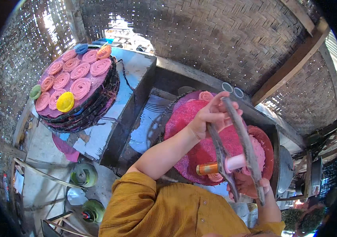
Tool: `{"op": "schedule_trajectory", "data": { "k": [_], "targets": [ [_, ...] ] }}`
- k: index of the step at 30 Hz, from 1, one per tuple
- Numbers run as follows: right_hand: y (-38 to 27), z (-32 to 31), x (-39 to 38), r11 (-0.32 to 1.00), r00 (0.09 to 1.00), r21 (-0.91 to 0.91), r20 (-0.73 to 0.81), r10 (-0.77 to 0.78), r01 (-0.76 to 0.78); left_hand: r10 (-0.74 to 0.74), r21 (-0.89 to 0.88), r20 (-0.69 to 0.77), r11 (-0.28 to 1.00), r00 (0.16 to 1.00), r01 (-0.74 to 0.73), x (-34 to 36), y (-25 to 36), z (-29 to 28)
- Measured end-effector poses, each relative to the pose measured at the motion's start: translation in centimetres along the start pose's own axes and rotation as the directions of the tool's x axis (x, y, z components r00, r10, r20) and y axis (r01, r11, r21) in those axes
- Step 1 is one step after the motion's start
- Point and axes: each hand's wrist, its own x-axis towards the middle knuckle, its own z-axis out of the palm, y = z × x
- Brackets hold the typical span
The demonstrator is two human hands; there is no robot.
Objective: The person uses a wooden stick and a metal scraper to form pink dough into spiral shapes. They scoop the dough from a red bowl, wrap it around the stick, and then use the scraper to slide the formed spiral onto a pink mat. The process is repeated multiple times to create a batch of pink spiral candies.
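Note:
My left hand (216, 112) grips the upper ends of two dark wooden bars (237, 130). Lower down, my right hand (258, 187) grips the same bars near their bottom ends. An orange metal tube (206, 168) with a pale pink cylinder (235, 161) lies crosswise at the bars, partly hidden by them. Below is a round surface covered in bright pink grainy material (186, 132), with a pink coiled piece (205, 96) on its upper edge. A red basin (266, 140) holding pink material sits at the right, partly behind the bars.
At left, pink coils lie on a dark-rimmed round stack (80, 70) with small coloured cups, on a pale board (138, 67). Two rings (227, 87) rest on a ledge by woven walls (216, 35). Green containers (83, 175) stand low at left; a grey pot (285, 166) is at right.

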Motion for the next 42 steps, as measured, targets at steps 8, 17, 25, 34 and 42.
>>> {"op": "schedule_trajectory", "data": {
  "k": [8, 17, 25, 34, 42],
  "targets": [
    [0.2, -1.1, 2.1, 0.972, 0.998, -0.231, -0.044, 0.042, -0.051, 0.026, -0.163, -0.104, 0.986, 0.994, -0.043, -1.9, 1.6, -4.0],
    [-2.7, 2.3, 0.0, 0.974, 0.995, -0.224, -0.095, 0.006, -0.027, 0.102, -0.157, 0.027, 0.983, 0.994, -0.096, -3.0, 1.2, -1.0],
    [-1.9, 2.5, -1.3, 0.965, 0.993, -0.254, -0.110, 0.028, -0.056, 0.138, -0.180, 0.123, 0.977, 0.983, -0.114, -3.2, 1.2, 2.1],
    [-1.1, 1.8, -2.0, 0.902, 0.991, -0.430, -0.134, -0.030, -0.031, 0.116, -0.055, 0.249, 0.993, 0.962, -0.106, -2.5, 2.7, 3.8],
    [-4.1, 2.6, -1.7, 0.740, 0.986, -0.667, -0.052, -0.161, 0.086, 0.187, -0.070, 0.280, 0.982, 0.942, -0.175, -1.3, 3.6, 6.1]
  ]
}}
